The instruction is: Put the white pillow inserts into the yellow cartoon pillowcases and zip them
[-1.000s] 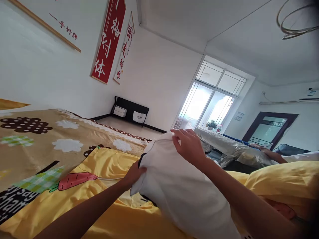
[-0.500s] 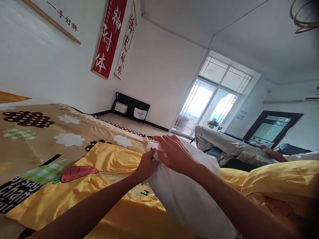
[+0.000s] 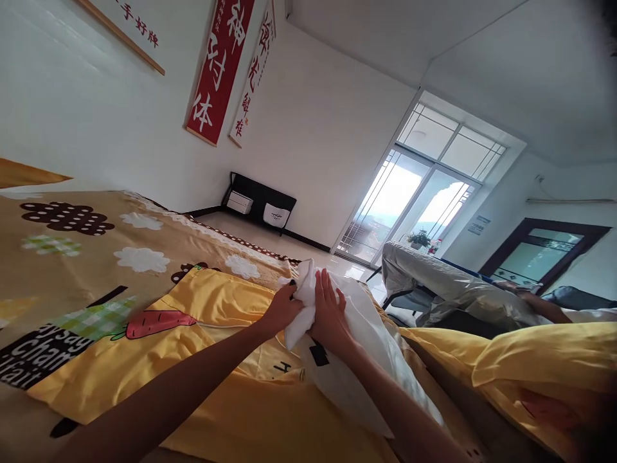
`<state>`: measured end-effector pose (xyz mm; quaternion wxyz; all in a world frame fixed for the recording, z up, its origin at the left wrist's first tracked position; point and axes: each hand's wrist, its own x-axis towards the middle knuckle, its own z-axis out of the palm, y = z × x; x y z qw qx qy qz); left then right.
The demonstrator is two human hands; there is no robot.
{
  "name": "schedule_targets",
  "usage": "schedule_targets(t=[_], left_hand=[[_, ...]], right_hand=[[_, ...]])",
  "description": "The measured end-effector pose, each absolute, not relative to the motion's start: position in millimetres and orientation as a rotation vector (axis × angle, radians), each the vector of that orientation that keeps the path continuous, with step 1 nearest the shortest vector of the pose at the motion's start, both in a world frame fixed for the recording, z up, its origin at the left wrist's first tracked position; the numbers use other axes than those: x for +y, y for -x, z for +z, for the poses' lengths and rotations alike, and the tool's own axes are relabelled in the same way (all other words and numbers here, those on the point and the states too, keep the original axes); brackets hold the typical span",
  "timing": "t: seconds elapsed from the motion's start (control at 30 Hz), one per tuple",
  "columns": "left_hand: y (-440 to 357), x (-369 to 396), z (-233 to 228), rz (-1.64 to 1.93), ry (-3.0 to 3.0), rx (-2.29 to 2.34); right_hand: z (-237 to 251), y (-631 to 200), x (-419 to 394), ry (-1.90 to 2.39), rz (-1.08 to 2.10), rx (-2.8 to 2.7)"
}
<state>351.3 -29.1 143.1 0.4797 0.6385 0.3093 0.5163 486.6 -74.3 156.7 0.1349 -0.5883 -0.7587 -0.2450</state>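
A white cloth (image 3: 359, 315), with a black square mark near my right wrist, lies bunched up over the yellow fabric in front of me. My left hand (image 3: 283, 310) is closed, pinching a folded upper part of the white cloth. A small dark spot shows by its fingertips; what it is I cannot make out. Against the same fold rests my right hand (image 3: 330, 312), its fingers stretched straight and close together. Its palm side is hidden. Underneath spreads a yellow bedding piece (image 3: 226, 411) printed with a red carrot (image 3: 159, 323).
A brown patterned bedspread (image 3: 91, 257) reaches away to the left. To the right is a yellow pillow (image 3: 544, 350). Beyond it sit a plastic-covered piece of furniture (image 3: 448, 283) and another person's arm (image 3: 535, 307). A black bench (image 3: 263, 196) stands by the far wall.
My right hand has gone from curled over the cloth to straight-fingered against it. The cloth's upper part now stands folded between my hands, and its black mark shows. The view has shifted slightly.
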Motion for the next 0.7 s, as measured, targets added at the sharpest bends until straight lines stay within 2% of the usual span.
schedule_targets(t=[0.17,0.33,0.43,0.57,0.7], left_hand=[[-335,-26,139,1.182,-2.035,0.688],[-286,-22,121,0.797,-2.043,0.571],[-252,-15,92,0.591,-2.165,0.695],[-231,-17,42,0.208,-2.370,0.925],[-237,-31,18,0.108,-2.549,0.869]], right_hand=[[161,-485,-60,1.770,-0.635,-2.298],[171,-512,-58,1.917,-0.670,-2.311],[208,-547,-59,2.036,-0.781,-2.207],[284,-585,-65,2.109,-1.014,-2.111],[322,-572,-68,2.043,-1.173,-2.178]])
